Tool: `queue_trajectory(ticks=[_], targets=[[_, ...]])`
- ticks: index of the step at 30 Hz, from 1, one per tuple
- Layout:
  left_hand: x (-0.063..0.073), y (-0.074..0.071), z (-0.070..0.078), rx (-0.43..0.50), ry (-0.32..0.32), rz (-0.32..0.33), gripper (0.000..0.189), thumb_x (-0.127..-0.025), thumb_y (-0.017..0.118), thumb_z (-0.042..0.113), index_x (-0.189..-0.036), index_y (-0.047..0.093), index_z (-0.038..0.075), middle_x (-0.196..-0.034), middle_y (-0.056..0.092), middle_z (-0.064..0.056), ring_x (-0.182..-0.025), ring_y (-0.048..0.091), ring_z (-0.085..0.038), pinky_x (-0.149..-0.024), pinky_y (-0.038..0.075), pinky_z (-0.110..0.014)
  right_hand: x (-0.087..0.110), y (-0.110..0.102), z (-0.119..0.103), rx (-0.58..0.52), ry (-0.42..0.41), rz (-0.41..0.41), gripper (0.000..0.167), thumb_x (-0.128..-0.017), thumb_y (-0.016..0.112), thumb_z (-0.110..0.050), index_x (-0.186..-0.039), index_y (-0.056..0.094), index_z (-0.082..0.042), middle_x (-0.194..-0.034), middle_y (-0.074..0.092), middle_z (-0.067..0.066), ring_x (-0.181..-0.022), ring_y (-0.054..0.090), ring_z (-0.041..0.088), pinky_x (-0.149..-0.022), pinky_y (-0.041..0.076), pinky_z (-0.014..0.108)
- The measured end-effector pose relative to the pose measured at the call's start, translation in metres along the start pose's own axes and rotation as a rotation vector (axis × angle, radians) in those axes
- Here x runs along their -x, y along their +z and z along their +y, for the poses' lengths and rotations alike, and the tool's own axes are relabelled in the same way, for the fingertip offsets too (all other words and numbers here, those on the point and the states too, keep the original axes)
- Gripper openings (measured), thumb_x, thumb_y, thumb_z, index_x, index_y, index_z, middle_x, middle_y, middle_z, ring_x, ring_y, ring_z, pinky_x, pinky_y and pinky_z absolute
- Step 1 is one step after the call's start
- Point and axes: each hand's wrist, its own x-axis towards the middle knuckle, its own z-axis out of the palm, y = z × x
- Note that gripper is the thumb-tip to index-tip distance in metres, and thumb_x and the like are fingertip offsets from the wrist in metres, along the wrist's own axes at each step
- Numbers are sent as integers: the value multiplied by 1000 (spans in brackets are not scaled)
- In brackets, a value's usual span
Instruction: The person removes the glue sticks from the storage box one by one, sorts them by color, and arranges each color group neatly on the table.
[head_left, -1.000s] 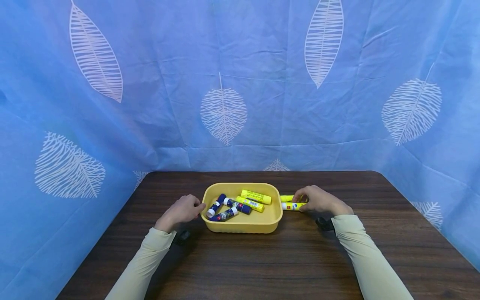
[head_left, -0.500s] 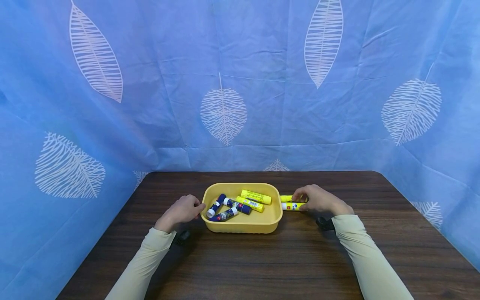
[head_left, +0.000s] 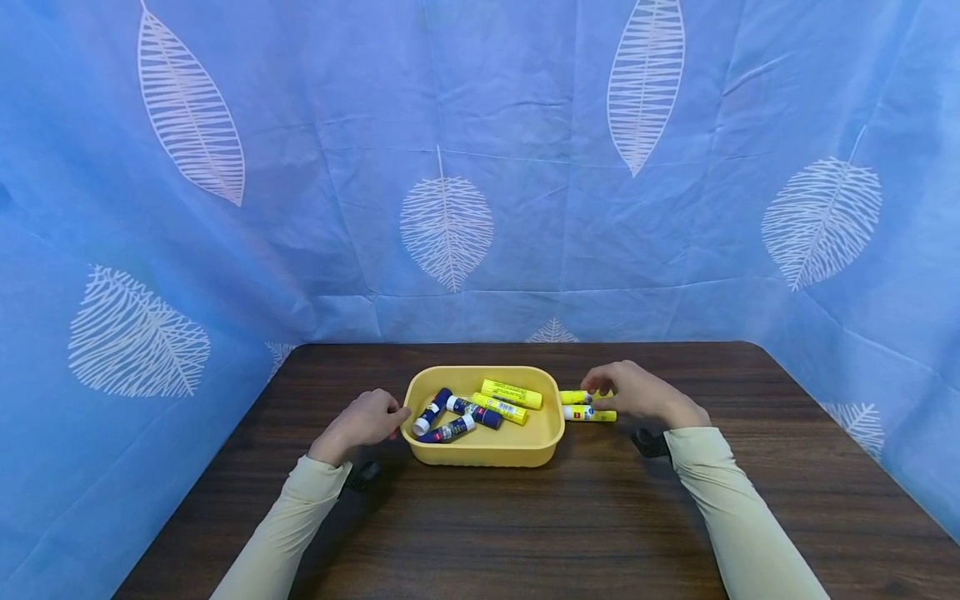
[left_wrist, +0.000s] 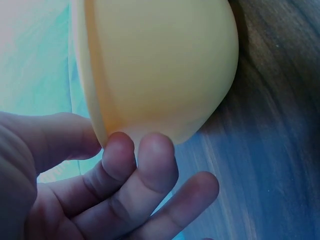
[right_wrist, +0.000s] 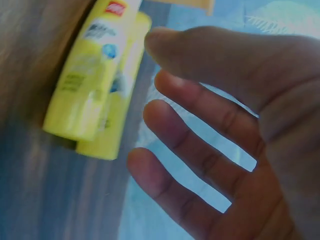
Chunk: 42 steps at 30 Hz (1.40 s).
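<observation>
My left hand [head_left: 363, 423] pinches the left end of a yellow plastic bin [head_left: 483, 456]; in the left wrist view the thumb [left_wrist: 65, 140] meets the rim and fingertips lie against the outer wall. Inside the bin lie navy glue sticks [head_left: 447, 429] with white caps and two yellow glue sticks [head_left: 512, 394]. Just right of the bin, two more yellow glue sticks lie side by side on the table, a near one [head_left: 600, 415] and a far one [head_left: 573, 397]. Above them hovers my right hand [head_left: 637, 393], holding nothing, its fingers apart from both sticks in the right wrist view.
The bin stands toward the back of a dark wood-grain table [head_left: 495, 533]. A blue curtain [head_left: 360, 225] with white leaf prints hangs behind and at both sides. Small black devices [head_left: 649, 443] sit at both wrists.
My right hand has lifted slightly off the two yellow glue sticks beside the bin, uncovering more of the near one. The left hand and the bin have stayed in place.
</observation>
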Motion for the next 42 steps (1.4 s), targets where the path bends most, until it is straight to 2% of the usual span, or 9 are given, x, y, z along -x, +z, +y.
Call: queue_trajectory(ticks=[5,9,17,22,29,35,42], targets=[[0,0,0,7,-2,-5,36,-103,60,23,-73,68,6,-64,60,-6,-52,41,-14,-50,33,-25,0,-6,-17,21,-16,23,27,-95,72,-15,-119,71,-4,-114,73,10,-106,68,30,-89,56,47],[-1,0,0,19,-5,-14,34,-103,60,22,-73,68,8,-64,60,-6,-53,42,-15,-51,33,-26,0,-8,-30,21,-27,37,28,-97,71,-23,-120,71,-7,-117,73,8,-108,68,27,-90,56,48],[-1,1,-1,41,0,-26,35,-104,58,20,-72,68,7,-63,58,-6,-52,40,-15,-52,33,-26,-8,3,-48,38,-135,49,28,-97,71,-21,-120,72,-7,-115,73,6,-106,69,27,-89,55,45],[-1,1,0,43,0,-28,35,-104,58,20,-72,67,8,-63,58,-5,-53,41,-15,-52,33,-26,-16,15,-55,72,-126,29,32,-96,72,-21,-123,70,-5,-117,72,7,-108,67,29,-91,54,46],[-1,1,0,44,-4,-40,35,-104,58,20,-73,68,8,-64,59,-5,-54,41,-16,-53,34,-27,-20,25,-62,140,-123,60,32,-92,77,-19,-121,72,-7,-117,72,7,-113,63,29,-97,50,51],[-3,1,-2,32,-19,-48,34,-104,58,21,-74,68,8,-66,61,-6,-54,43,-16,-53,34,-27,-29,33,-65,125,-177,20,31,-92,76,-15,-122,71,-7,-118,72,7,-107,67,28,-90,54,45],[-3,0,0,48,-28,-46,33,-104,59,22,-75,69,8,-67,61,-6,-56,44,-17,-55,36,-27,-35,38,-67,82,-192,-16,29,-92,76,-12,-120,71,-8,-116,72,7,-103,67,28,-87,55,42]])
